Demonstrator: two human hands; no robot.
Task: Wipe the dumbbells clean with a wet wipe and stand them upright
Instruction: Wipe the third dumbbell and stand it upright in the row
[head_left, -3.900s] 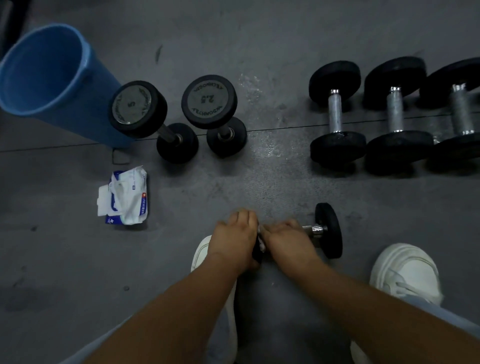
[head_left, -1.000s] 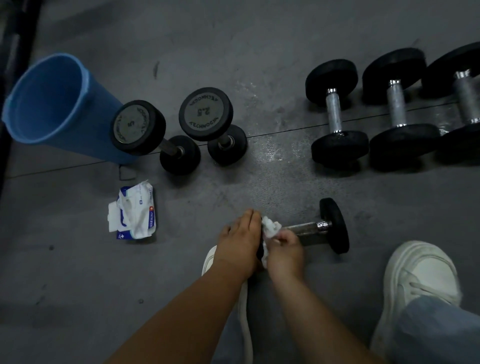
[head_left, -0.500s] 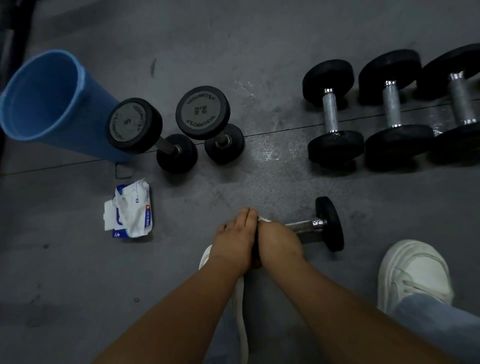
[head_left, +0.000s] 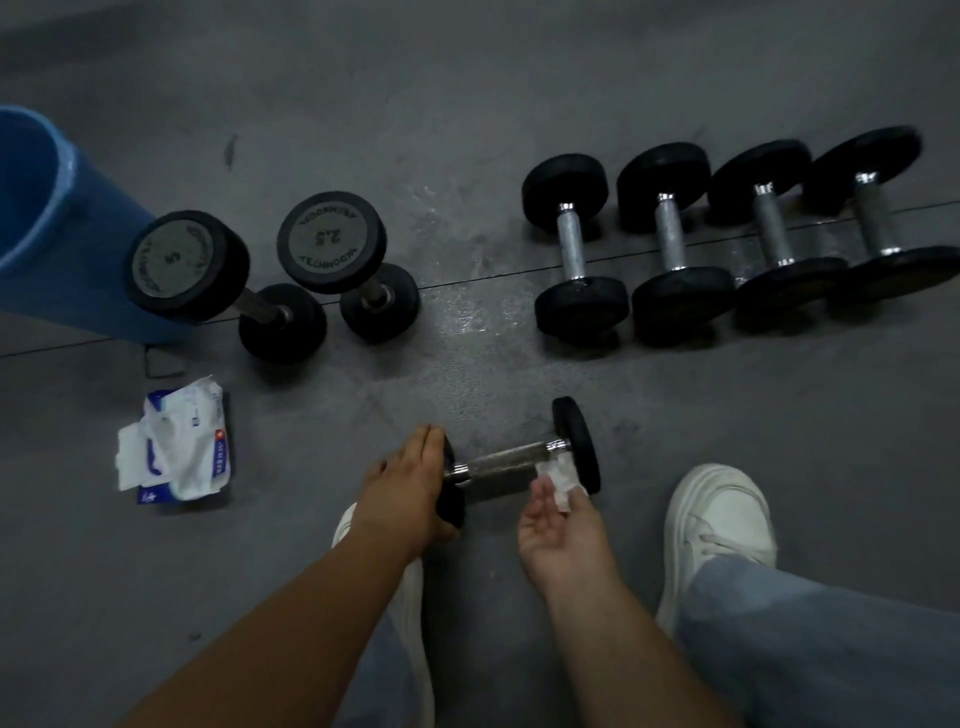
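Seven dumbbells on the grey floor (head_left: 467, 93), count them. One small dumbbell (head_left: 506, 460) lies on its side right in front of the person, handle running left to right. The left hand (head_left: 410, 488) is clamped over its left head, fingers curled across the top. The right hand (head_left: 561, 530) pinches a crumpled white wet wipe (head_left: 558, 480) and presses it where the handle meets the right head.

Two dumbbells stand upright at the left, near each other: one marked 5 (head_left: 182, 265), leaning close against a single blue bin (head_left: 62, 260), and one marked 2.5 (head_left: 331, 241) just to its right.

Four more lie on their sides in a row at the right, heads nearly touching: the first dumbbell (head_left: 571, 244), the second (head_left: 670, 241), the third (head_left: 774, 234) and the fourth (head_left: 878, 218), handles pointing away from the person.

One opened pack of wipes (head_left: 179, 447) sits on the floor left of the hands, below the bin. Two white shoes show: the right shoe (head_left: 722, 519) beside the right hand, the left shoe (head_left: 345, 525) mostly hidden under the left forearm.
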